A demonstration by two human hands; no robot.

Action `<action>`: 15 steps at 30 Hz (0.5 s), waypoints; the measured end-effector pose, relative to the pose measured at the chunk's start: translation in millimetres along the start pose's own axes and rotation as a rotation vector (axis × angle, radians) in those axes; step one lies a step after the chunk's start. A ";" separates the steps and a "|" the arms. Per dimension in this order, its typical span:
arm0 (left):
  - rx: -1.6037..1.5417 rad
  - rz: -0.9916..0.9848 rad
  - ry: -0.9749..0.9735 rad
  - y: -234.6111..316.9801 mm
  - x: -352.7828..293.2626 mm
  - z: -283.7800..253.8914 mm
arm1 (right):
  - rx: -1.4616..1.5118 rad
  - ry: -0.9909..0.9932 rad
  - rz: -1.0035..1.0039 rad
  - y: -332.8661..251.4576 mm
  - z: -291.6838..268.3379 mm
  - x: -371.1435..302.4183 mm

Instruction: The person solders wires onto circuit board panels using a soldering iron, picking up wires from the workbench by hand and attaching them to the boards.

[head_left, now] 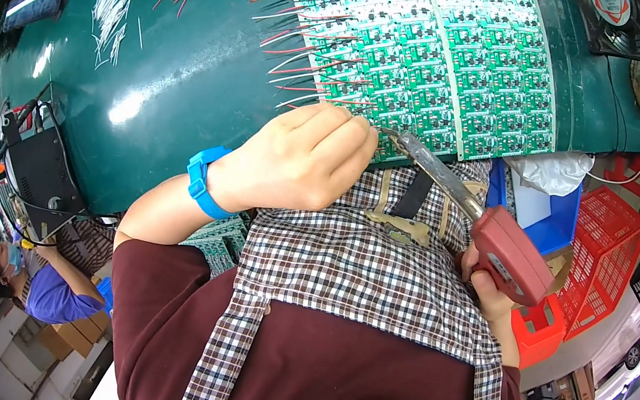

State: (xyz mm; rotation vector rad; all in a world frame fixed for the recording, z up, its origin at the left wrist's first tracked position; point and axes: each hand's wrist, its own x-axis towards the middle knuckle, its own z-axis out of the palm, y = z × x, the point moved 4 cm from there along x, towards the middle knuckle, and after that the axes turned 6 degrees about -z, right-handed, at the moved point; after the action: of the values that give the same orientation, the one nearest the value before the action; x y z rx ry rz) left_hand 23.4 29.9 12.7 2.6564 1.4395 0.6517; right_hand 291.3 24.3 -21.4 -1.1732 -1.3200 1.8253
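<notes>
You're apparently soldering at the near edge of the green circuit-board panel (419,48) on the dark-green table (197,80), right hand (487,291) gripping the dark-red, metal-shafted soldering tool (513,257), left hand (307,152) curled, perhaps pinching a hidden wire, and next need steady aim.

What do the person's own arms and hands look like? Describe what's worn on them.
No gloves show on the left hand or the right hand. The left wears a bright blue wristband with a clasp; none shows on the right. The sleeves are short, plain and dark maroon.
</notes>
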 end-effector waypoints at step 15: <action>0.105 -0.040 -0.036 7.2 0.9 0.7 | -0.079 -0.091 -0.034 4.4 -3.7 1.2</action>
State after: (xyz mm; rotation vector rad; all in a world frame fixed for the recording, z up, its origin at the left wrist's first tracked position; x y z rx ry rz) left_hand 29.8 26.6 14.0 2.6934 1.5539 0.5367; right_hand 294.3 25.5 -26.3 -1.1126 -1.4662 1.8364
